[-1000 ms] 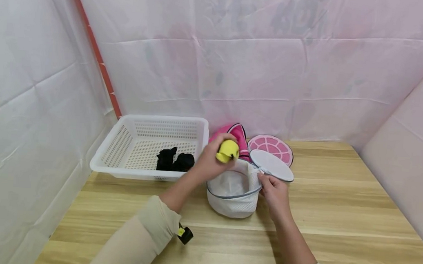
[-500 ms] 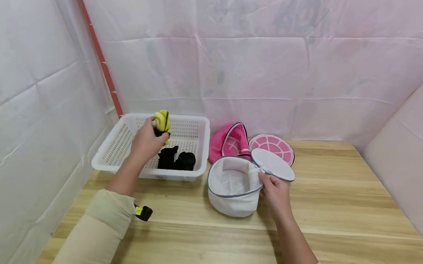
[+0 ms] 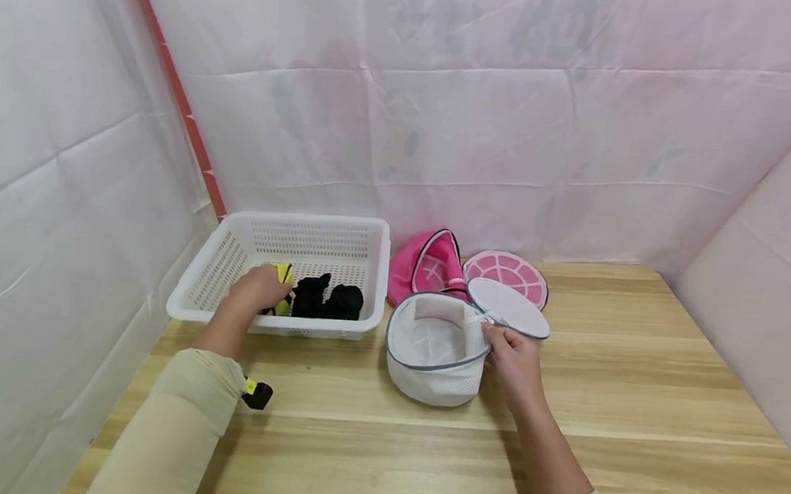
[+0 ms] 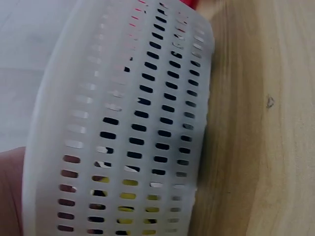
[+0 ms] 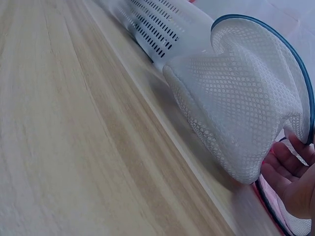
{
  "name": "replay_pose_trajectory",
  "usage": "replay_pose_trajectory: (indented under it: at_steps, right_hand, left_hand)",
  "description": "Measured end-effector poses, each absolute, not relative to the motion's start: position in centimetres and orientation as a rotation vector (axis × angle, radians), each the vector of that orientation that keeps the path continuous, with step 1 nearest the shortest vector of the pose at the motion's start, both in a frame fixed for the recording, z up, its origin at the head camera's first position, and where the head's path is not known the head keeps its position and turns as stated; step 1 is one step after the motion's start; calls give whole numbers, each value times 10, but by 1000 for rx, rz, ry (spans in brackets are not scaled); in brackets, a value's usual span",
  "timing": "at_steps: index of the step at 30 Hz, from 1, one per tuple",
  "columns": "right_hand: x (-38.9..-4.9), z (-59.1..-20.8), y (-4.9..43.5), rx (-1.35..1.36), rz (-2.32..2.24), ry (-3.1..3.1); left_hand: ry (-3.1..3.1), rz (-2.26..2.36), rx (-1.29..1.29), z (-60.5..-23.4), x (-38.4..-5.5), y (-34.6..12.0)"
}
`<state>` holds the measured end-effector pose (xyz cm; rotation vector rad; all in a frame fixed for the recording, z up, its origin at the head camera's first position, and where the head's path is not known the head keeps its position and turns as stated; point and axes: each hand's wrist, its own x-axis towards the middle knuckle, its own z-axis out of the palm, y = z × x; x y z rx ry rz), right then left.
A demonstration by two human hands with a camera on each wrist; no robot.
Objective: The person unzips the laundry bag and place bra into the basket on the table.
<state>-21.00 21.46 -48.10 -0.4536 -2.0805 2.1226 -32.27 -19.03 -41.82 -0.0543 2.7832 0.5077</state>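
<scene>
In the head view my left hand [image 3: 258,289] reaches down inside the white plastic basket [image 3: 191,315]. Its fingers grip a rolled yellow-and-black cloth bundle [image 3: 285,274], partly hidden by the hand; yellow also shows through the slots in the left wrist view. Two black cloth bundles, one [image 3: 309,296] nearer the hand and another [image 3: 345,302] to its right, lie in the basket. My right hand [image 3: 514,362] pinches the rim of a white mesh laundry bag [image 3: 434,384], whose round lid [image 3: 508,308] is folded back. Nothing shows inside the bag except its base.
Behind the white bag sits a pink mesh laundry bag [image 3: 407,275], its round pink lid [image 3: 507,274] lying unfolded to the right. White sheeting [image 3: 459,129] walls off the back and sides of the wooden table [image 3: 380,460].
My left hand has carried the yellow-and-black bundle from over the white bag leftward, then down into the basket beside the black bundles. My right hand stays on the bag's rim.
</scene>
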Motion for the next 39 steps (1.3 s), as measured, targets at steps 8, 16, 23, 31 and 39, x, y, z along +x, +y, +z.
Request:
replay_pose_trajectory:
  at_steps: [8, 16, 23, 31, 39]
  right_hand:
    - [-213, -489, 215, -496, 1817, -2262]
    - [-225, -496, 208, -547, 1910, -2045]
    - [-231, -493, 203, -494, 2306, -1923]
    - [-223, -467, 245, -164, 2314, -2457]
    - [-212, -438, 296, -15, 1144, -2857]
  left_hand:
    - [2805, 435, -84, -419, -320, -197]
    - [2940, 473, -120, -411, -315, -185]
    - [3014, 567, -45, -408, -305, -174]
    - [3121, 802, 88, -404, -285, -165]
    - [3244, 816, 310, -402, -258, -157]
